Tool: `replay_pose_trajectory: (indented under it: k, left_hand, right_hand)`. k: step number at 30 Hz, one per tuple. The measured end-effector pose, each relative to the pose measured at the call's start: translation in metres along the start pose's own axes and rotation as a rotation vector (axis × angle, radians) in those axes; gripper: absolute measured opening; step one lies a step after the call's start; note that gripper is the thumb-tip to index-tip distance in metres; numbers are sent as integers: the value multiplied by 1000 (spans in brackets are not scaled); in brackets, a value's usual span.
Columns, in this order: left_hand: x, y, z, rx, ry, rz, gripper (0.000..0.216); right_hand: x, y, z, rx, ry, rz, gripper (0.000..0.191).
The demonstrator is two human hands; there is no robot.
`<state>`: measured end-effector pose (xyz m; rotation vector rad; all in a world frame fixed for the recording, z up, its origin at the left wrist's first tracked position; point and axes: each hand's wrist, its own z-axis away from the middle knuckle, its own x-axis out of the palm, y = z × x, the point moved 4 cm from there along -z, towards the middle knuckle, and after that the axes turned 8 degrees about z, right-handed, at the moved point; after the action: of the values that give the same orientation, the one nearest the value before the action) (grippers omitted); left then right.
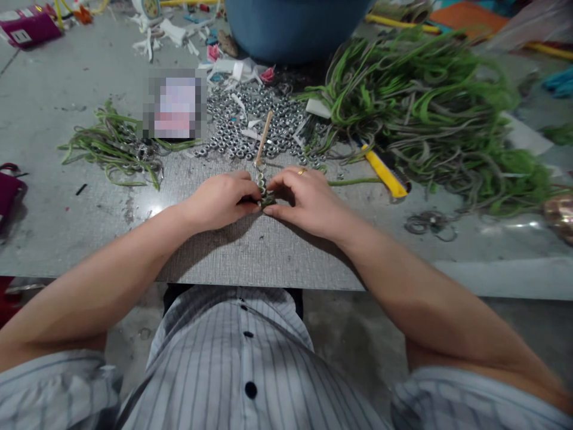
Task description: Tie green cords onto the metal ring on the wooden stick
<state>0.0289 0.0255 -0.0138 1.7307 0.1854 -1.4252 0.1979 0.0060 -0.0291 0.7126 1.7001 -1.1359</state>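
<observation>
Near the table's front edge, my left hand [224,200] and my right hand [307,194] meet fingertip to fingertip. Both pinch a small braided piece of green cord with metal rings [263,182], partly hidden by the fingers. A thin wooden stick [265,137] points away from its far end. One loose green cord [356,181] trails right from behind my right hand, which wears a ring. Just beyond the hands lies a spread pile of small silver rings [233,134].
A large heap of green and grey cords [416,101] covers the right side, with a yellow utility knife [387,173] by it. Cords with metal rings [119,143] lie left, near a blurred-out rectangle [174,107]. A blue tub [298,27] stands at the back among white scraps [174,33].
</observation>
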Motion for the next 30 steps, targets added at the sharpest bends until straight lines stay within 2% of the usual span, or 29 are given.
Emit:
replay_pose_trajectory:
  k: [13,18,21,23,27,30]
  left_hand:
    - [1,3,2,-2,26,3,23]
    - [-8,6,4,56,73,126,22]
    - [-15,3,5,19,136,226,21]
    - [-16,0,5,-13,151,286,24]
    - [-16,-3,4,-26,174,399,20]
    - [-15,-4,4,-29,178,465,16]
  right_hand:
    - [-2,6,3,-92,-79,75,56]
    - [1,13,5,-145,-78,49,60]
    - [2,18,6,-190,-55,46,64]
    - [0,17,7,-225,3,57,58]
    - [-10,-1,9,-351,217,86,26]
    - [-9,-27,14,-518,294,137,23]
